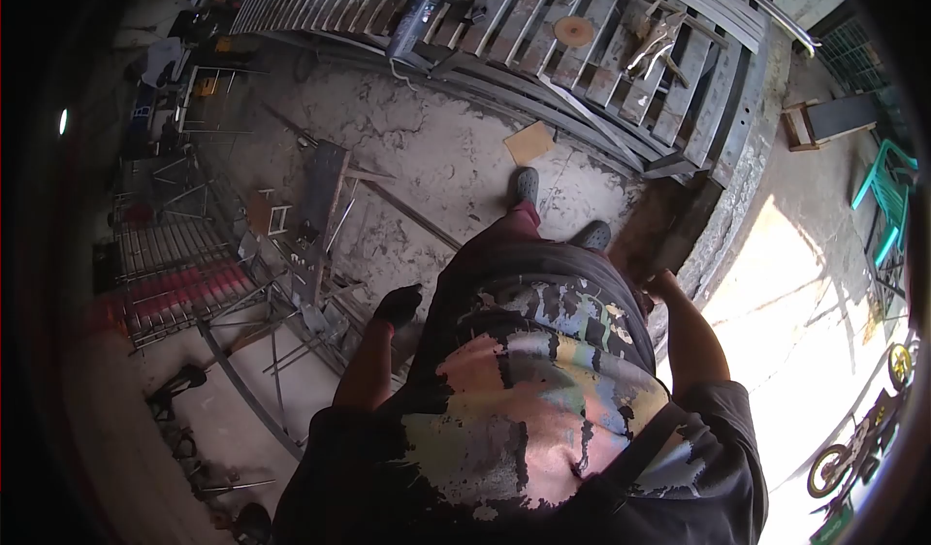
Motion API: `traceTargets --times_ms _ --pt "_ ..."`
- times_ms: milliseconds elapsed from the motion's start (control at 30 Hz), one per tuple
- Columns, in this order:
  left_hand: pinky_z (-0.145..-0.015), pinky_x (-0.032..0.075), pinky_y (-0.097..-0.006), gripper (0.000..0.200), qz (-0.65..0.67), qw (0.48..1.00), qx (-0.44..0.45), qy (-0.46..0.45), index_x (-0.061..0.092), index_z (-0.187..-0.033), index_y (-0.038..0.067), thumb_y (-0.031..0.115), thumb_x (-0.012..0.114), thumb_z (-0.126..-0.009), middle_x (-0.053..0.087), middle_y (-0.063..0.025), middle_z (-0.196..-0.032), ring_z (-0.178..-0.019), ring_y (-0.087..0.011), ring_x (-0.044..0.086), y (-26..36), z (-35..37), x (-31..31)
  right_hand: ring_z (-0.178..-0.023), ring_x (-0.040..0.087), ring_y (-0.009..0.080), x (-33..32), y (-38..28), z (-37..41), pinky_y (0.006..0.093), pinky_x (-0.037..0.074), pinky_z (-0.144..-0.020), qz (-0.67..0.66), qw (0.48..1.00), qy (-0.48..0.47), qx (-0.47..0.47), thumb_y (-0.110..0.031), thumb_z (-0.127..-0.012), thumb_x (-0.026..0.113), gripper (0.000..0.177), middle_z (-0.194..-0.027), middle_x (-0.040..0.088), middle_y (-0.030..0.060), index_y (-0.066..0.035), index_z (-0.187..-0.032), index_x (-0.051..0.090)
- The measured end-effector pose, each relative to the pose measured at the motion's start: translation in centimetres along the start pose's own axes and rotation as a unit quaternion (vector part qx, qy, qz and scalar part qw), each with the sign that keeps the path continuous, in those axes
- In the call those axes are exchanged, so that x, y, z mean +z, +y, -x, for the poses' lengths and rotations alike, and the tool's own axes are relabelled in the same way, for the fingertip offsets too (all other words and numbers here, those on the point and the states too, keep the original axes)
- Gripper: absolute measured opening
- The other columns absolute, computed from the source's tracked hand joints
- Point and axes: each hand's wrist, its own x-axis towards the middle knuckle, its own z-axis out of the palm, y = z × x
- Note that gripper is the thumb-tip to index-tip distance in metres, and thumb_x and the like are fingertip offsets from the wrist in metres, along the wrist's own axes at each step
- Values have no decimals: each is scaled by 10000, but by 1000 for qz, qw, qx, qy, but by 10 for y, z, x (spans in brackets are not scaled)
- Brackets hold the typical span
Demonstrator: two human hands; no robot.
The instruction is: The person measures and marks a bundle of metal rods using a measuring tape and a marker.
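My left hand wears a black glove and hangs beside my body, its fingers curled in; whether it holds anything is too dark to make out. On the other side, my right hand is bare and low by my hip, near a dark rusty metal piece. Its fingers are mostly hidden, so contact with that piece is unclear. My shirt, dark with a colourful print, fills the lower middle. Both my shoes show on the concrete floor.
A slatted metal bench crosses the top, bearing a grey cylinder and a round brown disc. Cardboard lies before my feet. Metal frames stand left. At right are a green chair and a motorbike.
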Motion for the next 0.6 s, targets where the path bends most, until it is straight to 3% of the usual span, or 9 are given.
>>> traceTargets --times_ms 67,133,167,267,367,500,567,600 --pt "-1118 539 -446 434 55 998 -37 -13 712 -1394 28 243 563 -1048 733 -197 -1383 -1281 -336 698 -8 2 16 -1137 758 347 1 1 -9 444 604 -994 -37 998 41 28 -347 -900 773 394 -1211 789 176 -105 -1210 795" --pt "-1111 544 -444 416 -29 999 24 -39 732 -1363 38 246 559 -1047 734 -194 -1382 -1277 -330 701 -33 0 42 -1025 799 309 -15 -7 -7 405 633 -933 -38 993 104 31 -242 -814 855 419 -1103 820 178 -74 -1194 805" --pt "-1108 547 -443 408 -71 994 57 -54 742 -1347 43 247 556 -1047 735 -193 -1381 -1276 -328 702 -41 -2 51 -1034 798 309 -21 -8 -13 406 633 -936 -61 990 119 37 -254 -816 854 419 -1113 819 177 -80 -1194 807" --pt "-1121 538 -431 457 44 996 -40 -69 685 -1427 29 234 575 -1033 720 -182 -1415 -1300 -309 693 -27 -5 40 -1087 779 340 -52 -23 -28 428 618 -971 -113 981 149 52 -298 -840 816 437 -1148 807 194 -66 -1208 789" --pt "-1099 549 -441 410 40 998 34 -16 709 -1377 32 231 576 -1043 735 -186 -1377 -1264 -330 706 -72 -19 69 -1158 746 394 -102 -88 -20 468 589 -1028 -109 983 139 47 -333 -884 738 447 -1187 785 218 -34 -1215 756" --pt "-1109 551 -460 362 42 999 19 29 769 -1257 65 284 545 -1075 736 -172 -1388 -1280 -340 702 -107 -38 74 -1159 749 372 -76 -52 -127 468 598 -1010 171 976 114 -74 -304 -906 712 317 -1225 782 171 -104 -1137 797" --pt "-1111 550 -459 382 43 999 3 -2 764 -1284 69 303 541 -1080 733 -168 -1397 -1280 -344 701 -130 -45 69 -1203 740 332 -110 -148 -97 448 603 -1002 259 962 40 -78 -287 -938 688 269 -1286 772 120 -164 -1144 808" --pt "-1153 519 -442 431 68 998 0 -18 734 -1363 78 346 535 -1092 708 -158 -1448 -1337 -324 671 -154 -47 81 -1235 723 299 -114 -177 -104 438 590 -1031 339 931 26 -132 -266 -904 729 262 -1302 770 80 -198 -1142 812"
